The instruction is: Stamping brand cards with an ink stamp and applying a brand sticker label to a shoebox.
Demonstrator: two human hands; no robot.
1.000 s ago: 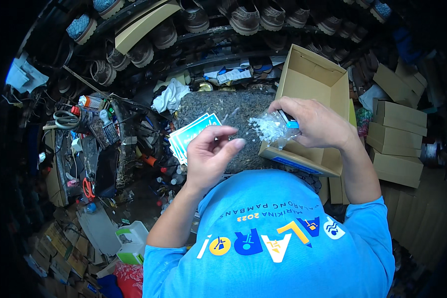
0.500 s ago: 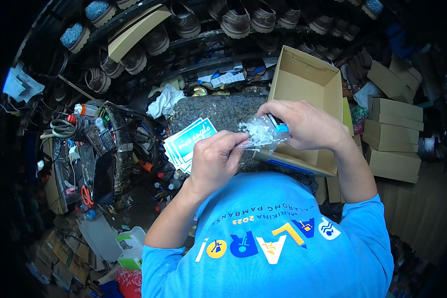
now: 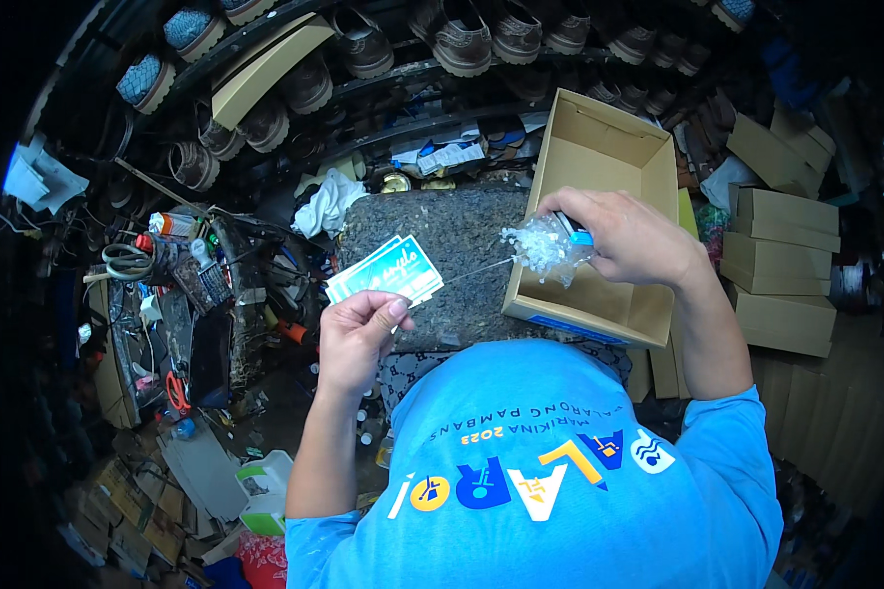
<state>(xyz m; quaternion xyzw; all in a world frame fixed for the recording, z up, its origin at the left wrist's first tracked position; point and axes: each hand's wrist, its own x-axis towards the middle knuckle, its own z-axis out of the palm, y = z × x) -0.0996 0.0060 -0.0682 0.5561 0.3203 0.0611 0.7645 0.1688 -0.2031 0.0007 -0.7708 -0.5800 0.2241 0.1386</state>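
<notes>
I'm pinching a small stack of teal cards in my left hand, over the speckled desk. My right hand is gripping a clear plastic bundle above the open cardboard box. Likely tagging step; next needs threading a strand through the cards.

Left hand raised, fingers pinched; right hand curled, gripping.
</notes>
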